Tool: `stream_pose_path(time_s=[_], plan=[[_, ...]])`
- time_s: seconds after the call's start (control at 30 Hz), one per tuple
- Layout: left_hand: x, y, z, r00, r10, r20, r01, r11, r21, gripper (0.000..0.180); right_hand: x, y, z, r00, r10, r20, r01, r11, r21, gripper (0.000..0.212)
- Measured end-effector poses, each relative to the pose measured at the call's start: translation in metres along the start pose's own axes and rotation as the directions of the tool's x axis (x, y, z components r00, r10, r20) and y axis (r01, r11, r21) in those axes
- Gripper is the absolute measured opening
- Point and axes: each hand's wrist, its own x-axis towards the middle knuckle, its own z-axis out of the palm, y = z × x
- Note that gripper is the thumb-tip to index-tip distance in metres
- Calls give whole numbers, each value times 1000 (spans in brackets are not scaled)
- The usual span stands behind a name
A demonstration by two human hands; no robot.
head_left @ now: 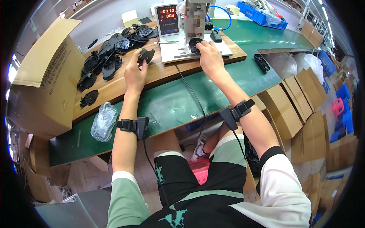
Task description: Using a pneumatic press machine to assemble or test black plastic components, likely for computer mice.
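Observation:
My left hand [135, 72] is closed on a black curved plastic part [146, 56], held just above the wooden board left of the bench machine [195, 22]. With its fingers closed, my right hand [210, 57] grips another black plastic part [195, 45] under the machine's metal column, over the white base plate [175, 53]. My fingers hide some of that part. A pile of similar black parts [114, 47] lies on the wooden board [159, 74] to the left, and a single one [89, 98] rests nearer me.
An open cardboard box [42, 87] stands at the left. A crumpled clear plastic bag [104, 121] lies on the green table [171, 108]. A cable [194, 89] crosses the table's front. A small black tray [261, 63] sits at the right, above several cardboard boxes [283, 110].

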Motion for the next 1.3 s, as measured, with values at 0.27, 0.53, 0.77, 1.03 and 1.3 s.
stream_pose_path(time_s=[0.27,0.53,0.77,1.03,1.3], plan=[[-4,3,7,998,-39,48,43,996,-82,44,-3,15,-52,1000,-27,-13,28,987,155,28],[-8,49,14,958,253,135,-218,949,-230,51,-242,9,-161,897,365,-249,-317,924,215,41],[8,103,70,827,493,270,-476,870,-131,59,-486,62,-171,613,786,-85,-789,600,-133,29],[30,96,117,803,481,352,-502,864,-36,52,-566,104,-171,473,881,18,-856,464,-231,37],[37,100,115,820,438,368,-451,891,-57,47,-414,66,-147,703,711,31,-700,699,-146,46]])
